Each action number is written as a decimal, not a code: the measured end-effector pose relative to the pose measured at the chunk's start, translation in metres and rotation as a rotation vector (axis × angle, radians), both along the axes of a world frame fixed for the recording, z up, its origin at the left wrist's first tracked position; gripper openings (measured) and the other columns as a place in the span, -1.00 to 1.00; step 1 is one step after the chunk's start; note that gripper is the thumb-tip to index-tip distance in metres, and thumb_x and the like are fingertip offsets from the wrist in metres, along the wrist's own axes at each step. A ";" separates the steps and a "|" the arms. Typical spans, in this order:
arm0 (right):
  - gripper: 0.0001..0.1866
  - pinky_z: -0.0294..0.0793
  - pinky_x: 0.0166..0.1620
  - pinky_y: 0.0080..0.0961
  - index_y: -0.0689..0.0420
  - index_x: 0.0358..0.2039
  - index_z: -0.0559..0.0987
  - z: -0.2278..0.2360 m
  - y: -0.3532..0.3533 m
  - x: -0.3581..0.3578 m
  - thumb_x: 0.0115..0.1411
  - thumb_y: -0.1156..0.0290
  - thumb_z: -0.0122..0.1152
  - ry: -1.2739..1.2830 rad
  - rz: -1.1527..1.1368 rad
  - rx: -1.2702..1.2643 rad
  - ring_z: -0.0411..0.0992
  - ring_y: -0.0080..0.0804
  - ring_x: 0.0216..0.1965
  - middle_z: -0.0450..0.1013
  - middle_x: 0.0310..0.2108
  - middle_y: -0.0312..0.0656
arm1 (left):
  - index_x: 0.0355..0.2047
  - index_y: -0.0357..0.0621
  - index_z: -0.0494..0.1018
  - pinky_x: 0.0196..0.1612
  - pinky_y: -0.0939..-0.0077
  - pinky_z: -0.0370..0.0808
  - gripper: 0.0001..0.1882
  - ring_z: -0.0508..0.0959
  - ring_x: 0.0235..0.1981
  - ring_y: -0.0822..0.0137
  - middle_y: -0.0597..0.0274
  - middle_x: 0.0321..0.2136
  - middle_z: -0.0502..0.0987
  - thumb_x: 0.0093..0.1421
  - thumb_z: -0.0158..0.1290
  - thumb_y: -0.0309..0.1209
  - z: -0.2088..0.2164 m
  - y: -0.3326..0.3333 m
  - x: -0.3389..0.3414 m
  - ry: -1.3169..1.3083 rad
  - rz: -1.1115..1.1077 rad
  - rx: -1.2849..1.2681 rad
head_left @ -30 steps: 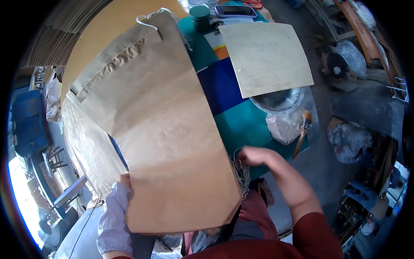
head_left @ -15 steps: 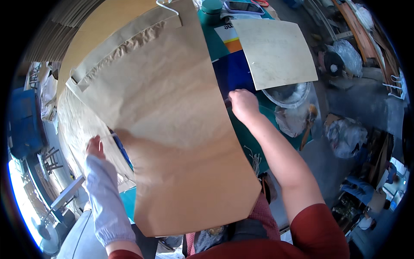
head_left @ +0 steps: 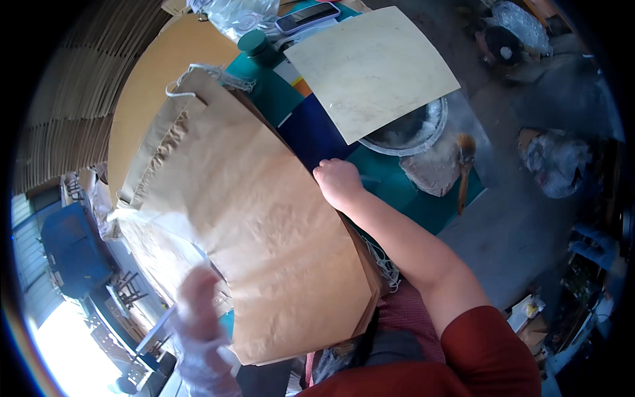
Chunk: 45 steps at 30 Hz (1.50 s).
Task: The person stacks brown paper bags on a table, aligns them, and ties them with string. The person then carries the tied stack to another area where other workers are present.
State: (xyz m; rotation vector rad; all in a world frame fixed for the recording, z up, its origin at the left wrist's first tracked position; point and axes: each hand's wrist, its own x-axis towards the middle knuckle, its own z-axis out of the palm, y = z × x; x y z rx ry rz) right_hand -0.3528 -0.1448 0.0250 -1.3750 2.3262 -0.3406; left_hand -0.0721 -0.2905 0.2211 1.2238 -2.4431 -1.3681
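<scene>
A large brown paper bag [head_left: 264, 218] lies slanted over the table on top of several more, whose edges show at its lower right corner. White cord handles [head_left: 192, 66] stick out past its far, folded end. My right hand [head_left: 338, 184] is closed at the bag's right edge; its curled fingers hide whatever is in them. Near the bag's lower left edge my left hand [head_left: 198, 291] is smeared by motion, and its fingers cannot be made out. Loose white cords [head_left: 383, 264] hang at the near right side of the pile.
Right of the bags, a pale board [head_left: 374, 69] partly covers a round basin [head_left: 433, 129]. A wooden-handled brush [head_left: 464, 172] lies beside it on the green tabletop [head_left: 390, 178]. A phone [head_left: 307, 18] and a green-lidded jar [head_left: 254, 43] stand at the back. Stacked cardboard [head_left: 79, 99] rises far left.
My view has turned, so the bag now appears further left and more slanted. My left hand has moved toward the bag's lower left edge. My right hand stays by its right edge.
</scene>
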 end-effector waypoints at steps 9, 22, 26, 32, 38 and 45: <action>-0.93 0.45 -0.36 -0.18 0.12 -0.58 0.53 0.030 0.063 -0.012 -0.02 0.52 0.09 -0.193 -0.308 -0.127 0.48 -0.09 -0.40 0.44 -0.53 -0.16 | -0.33 -0.13 0.45 -0.22 0.18 0.47 -0.89 0.55 -0.27 -0.04 -0.02 -0.38 0.54 0.22 -0.08 -0.47 -0.159 0.045 -0.145 -0.339 -0.371 -0.178; -0.97 0.50 -0.41 -0.30 0.13 -0.61 0.56 0.105 0.025 -0.011 -0.12 0.48 0.23 -0.191 -0.342 -0.289 0.51 -0.11 -0.47 0.48 -0.55 -0.10 | -0.12 -0.17 0.53 -0.30 0.45 0.51 -0.64 0.60 -0.39 0.18 0.08 -0.46 0.54 0.09 -0.06 -0.71 -0.178 0.043 -0.164 0.093 -0.384 -0.223; -0.93 0.52 -0.35 -0.30 0.13 -0.54 0.62 0.101 -0.021 0.007 -0.11 0.45 0.24 -0.295 -0.184 -0.178 0.54 -0.14 -0.42 0.51 -0.52 -0.10 | -0.14 -0.20 0.54 -0.31 0.48 0.49 -0.72 0.58 -0.40 0.26 0.14 -0.45 0.55 0.16 -0.04 -0.61 -0.182 0.058 -0.165 0.093 -0.298 -0.139; -0.65 0.27 0.15 -0.18 0.15 -0.06 0.50 0.060 -0.008 0.012 0.11 0.41 0.17 -0.344 -0.169 -0.903 0.45 -0.10 -0.06 0.51 -0.22 -0.12 | -0.18 -0.25 0.56 -0.32 0.53 0.47 -0.79 0.55 -0.42 0.39 0.22 -0.43 0.57 0.25 -0.01 -0.47 -0.190 0.047 -0.164 0.110 0.046 0.361; -0.89 0.42 -0.15 -0.27 0.05 -0.55 0.56 0.025 0.054 0.017 0.01 0.36 0.09 -0.208 -0.013 -0.178 0.49 -0.31 -0.30 0.50 -0.46 -0.19 | -0.29 -0.30 0.58 -0.43 0.61 0.34 -0.77 0.46 -0.53 0.48 0.17 -0.41 0.61 0.28 0.00 -0.39 -0.166 0.027 -0.185 -0.108 0.069 0.835; -0.85 0.50 -0.20 -0.26 0.16 -0.43 0.61 0.016 0.053 0.018 0.07 0.44 0.08 -0.512 -0.354 -0.272 0.51 -0.13 -0.31 0.52 -0.37 -0.08 | -0.54 -0.25 0.53 -0.46 0.40 0.46 -0.86 0.52 -0.49 0.12 0.17 -0.53 0.48 -0.17 0.04 -0.62 -0.170 0.040 -0.189 0.039 -0.783 -0.474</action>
